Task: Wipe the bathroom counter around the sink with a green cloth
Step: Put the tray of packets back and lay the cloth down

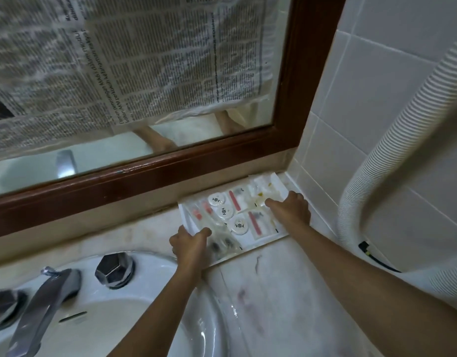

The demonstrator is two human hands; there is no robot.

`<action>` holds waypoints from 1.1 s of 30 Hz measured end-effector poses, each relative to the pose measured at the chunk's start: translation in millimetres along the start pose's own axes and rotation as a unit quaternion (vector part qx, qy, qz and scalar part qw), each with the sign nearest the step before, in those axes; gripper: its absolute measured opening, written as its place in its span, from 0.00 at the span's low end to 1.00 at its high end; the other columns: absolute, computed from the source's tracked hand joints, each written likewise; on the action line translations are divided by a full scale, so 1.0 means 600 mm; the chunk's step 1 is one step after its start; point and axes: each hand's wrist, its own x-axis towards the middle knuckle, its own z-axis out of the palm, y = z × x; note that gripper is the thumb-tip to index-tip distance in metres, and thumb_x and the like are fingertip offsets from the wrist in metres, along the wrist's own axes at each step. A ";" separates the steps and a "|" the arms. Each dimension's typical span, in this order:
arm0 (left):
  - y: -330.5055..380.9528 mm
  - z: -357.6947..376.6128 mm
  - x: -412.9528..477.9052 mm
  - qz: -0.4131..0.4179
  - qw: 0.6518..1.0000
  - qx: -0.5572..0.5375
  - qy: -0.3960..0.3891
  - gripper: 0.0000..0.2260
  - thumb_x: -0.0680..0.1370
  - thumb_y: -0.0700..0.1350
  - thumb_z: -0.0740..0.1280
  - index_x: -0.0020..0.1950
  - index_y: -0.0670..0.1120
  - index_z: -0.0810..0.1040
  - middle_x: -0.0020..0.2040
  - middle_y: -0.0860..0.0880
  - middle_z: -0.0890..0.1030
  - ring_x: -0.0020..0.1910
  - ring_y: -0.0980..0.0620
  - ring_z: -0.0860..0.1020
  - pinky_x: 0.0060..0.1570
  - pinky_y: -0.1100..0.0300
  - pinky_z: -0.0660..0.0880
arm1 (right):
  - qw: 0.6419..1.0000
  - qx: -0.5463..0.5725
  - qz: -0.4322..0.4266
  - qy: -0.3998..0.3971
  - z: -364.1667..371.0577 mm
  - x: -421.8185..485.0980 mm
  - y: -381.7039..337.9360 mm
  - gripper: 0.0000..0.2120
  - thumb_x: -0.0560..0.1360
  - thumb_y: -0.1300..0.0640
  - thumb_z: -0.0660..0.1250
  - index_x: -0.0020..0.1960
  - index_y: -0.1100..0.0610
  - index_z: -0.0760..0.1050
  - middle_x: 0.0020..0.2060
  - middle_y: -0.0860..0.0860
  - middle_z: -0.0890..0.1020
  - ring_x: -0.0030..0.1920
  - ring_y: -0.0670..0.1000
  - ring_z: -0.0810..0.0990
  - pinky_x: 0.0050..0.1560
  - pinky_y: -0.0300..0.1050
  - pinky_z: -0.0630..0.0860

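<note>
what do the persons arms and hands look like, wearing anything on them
The left arm and right arm are bare as far as the frame shows, with no sleeves in view. The left hand and right hand wear no gloves, and no watch, ring or bracelet shows.

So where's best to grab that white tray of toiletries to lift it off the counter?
By its two short ends, one hand each, as the left hand and right hand do now. The white tray is shallow and full of loose items, so a two-ended hold keeps it level. Come from the front: the wall and mirror frame crowd its back and right side.
</note>
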 end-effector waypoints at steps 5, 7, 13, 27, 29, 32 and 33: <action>-0.005 0.003 0.001 0.012 0.998 0.063 0.011 0.26 0.75 0.47 0.67 0.71 0.45 0.66 0.72 0.42 0.61 0.69 0.38 0.61 0.65 0.47 0.64 | 0.999 -0.022 -0.041 0.006 -0.002 -0.013 0.015 0.32 0.71 0.46 0.67 0.69 0.61 0.66 0.66 0.55 0.71 0.66 0.56 0.69 0.65 0.51 0.67; -0.005 0.000 -0.014 0.043 0.996 0.070 0.033 0.29 0.76 0.45 0.66 0.75 0.46 0.62 0.74 0.43 0.58 0.72 0.39 0.58 0.68 0.48 0.61 | 0.997 -0.026 -0.070 0.037 -0.001 -0.038 0.021 0.28 0.71 0.49 0.67 0.67 0.61 0.69 0.64 0.55 0.73 0.65 0.56 0.70 0.65 0.51 0.67; -0.060 -0.049 -0.147 0.185 0.979 -0.037 0.071 0.15 0.76 0.35 0.65 0.60 0.50 0.78 0.62 0.49 0.72 0.53 0.61 0.76 0.53 0.70 0.71 | 0.975 0.102 -0.187 0.069 0.017 -0.198 0.050 0.13 0.70 0.60 0.69 0.54 0.56 0.78 0.55 0.51 0.78 0.56 0.54 0.76 0.57 0.47 0.72; -0.438 -0.408 -0.459 0.109 0.928 0.016 0.356 0.18 0.74 0.33 0.68 0.52 0.57 0.76 0.53 0.58 0.73 0.48 0.59 0.76 0.41 0.72 0.71 | 0.848 0.009 -0.483 -0.216 0.142 -0.653 0.077 0.20 0.68 0.49 0.56 0.53 0.55 0.79 0.54 0.48 0.81 0.62 0.52 0.75 0.62 0.47 0.71; -0.485 -0.468 -0.485 0.079 0.912 0.006 0.403 0.19 0.73 0.32 0.68 0.51 0.58 0.76 0.53 0.55 0.73 0.48 0.58 0.76 0.39 0.72 0.71 | 0.831 -0.008 -0.502 -0.240 0.173 -0.712 0.059 0.21 0.68 0.48 0.55 0.54 0.54 0.79 0.56 0.47 0.80 0.63 0.50 0.73 0.62 0.47 0.70; -0.568 -0.557 -0.523 0.031 0.885 -0.023 0.465 0.19 0.72 0.29 0.68 0.49 0.54 0.78 0.53 0.50 0.71 0.47 0.58 0.76 0.41 0.75 0.71 | 0.811 -0.025 -0.522 -0.263 0.230 -0.803 0.024 0.20 0.69 0.49 0.56 0.55 0.53 0.78 0.55 0.46 0.79 0.60 0.49 0.72 0.60 0.41 0.67; -0.595 -0.590 -0.536 0.022 0.877 -0.030 0.479 0.19 0.72 0.28 0.68 0.48 0.53 0.78 0.53 0.50 0.71 0.46 0.57 0.77 0.42 0.76 0.71 | 0.808 -0.030 -0.522 -0.272 0.249 -0.835 0.007 0.17 0.69 0.52 0.59 0.55 0.53 0.78 0.55 0.45 0.78 0.59 0.49 0.71 0.58 0.38 0.65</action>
